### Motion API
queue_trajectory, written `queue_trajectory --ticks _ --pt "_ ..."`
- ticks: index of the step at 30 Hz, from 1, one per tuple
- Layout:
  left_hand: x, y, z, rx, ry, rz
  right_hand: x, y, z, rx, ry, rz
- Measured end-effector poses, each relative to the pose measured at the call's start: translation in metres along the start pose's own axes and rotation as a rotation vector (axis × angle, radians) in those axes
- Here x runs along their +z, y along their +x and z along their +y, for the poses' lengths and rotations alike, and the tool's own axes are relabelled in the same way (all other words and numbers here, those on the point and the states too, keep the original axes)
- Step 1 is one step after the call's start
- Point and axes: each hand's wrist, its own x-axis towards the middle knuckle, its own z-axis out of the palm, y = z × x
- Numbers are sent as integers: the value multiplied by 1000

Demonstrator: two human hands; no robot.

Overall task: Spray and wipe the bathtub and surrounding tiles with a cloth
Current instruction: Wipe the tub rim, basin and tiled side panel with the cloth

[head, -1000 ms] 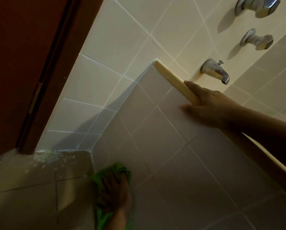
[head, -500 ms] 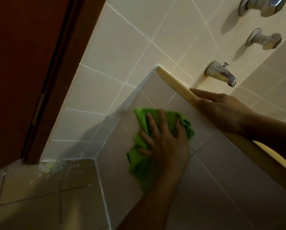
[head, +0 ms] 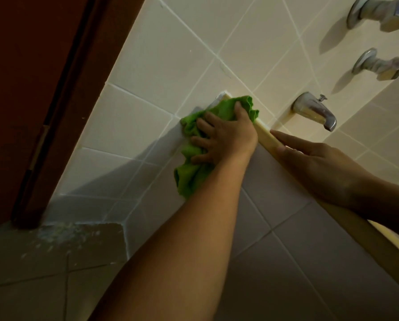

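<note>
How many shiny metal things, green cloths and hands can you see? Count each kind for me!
metal knobs: 2
metal spout: 1
green cloth: 1
hands: 2, the left hand on the cloth and the right hand beside it
total: 6

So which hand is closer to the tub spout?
Right. The right hand rests on the tub rim, just below the tub spout in the picture. The left hand presses the green cloth at the rim's corner, farther left.
</note>
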Motion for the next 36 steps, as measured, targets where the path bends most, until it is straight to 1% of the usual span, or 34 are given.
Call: queue_trajectory --ticks 3,7,9,12,15,22,25,28,34,36 --pt "-2 12 3 -76 -59 46 0 -1 -1 -10 9 -5" --pt "0 14 -11 -10 -34 50 -1 -1 -3 2 28 -17" --pt "0 20 -28 -11 -21 54 0 -1 -6 8 19 -26" --pt "-4 41 -56 -171 -31 71 1 0 -8 15 -10 -30" --pt "-10 64 -86 -335 -94 114 1 2 -10 22 -14 -20" --pt "-26 96 -165 -486 -143 216 3 6 -11 31 -43 -25" --pt "-31 101 -199 -500 -135 250 4 6 -11 38 -44 -11" --pt "-34 102 -231 -488 -95 241 4 7 -11 37 -42 -9" --pt "-39 104 -281 -430 -48 210 4 9 -7 22 -16 0" --pt "-40 101 -298 -366 -17 219 4 10 -7 23 3 1"
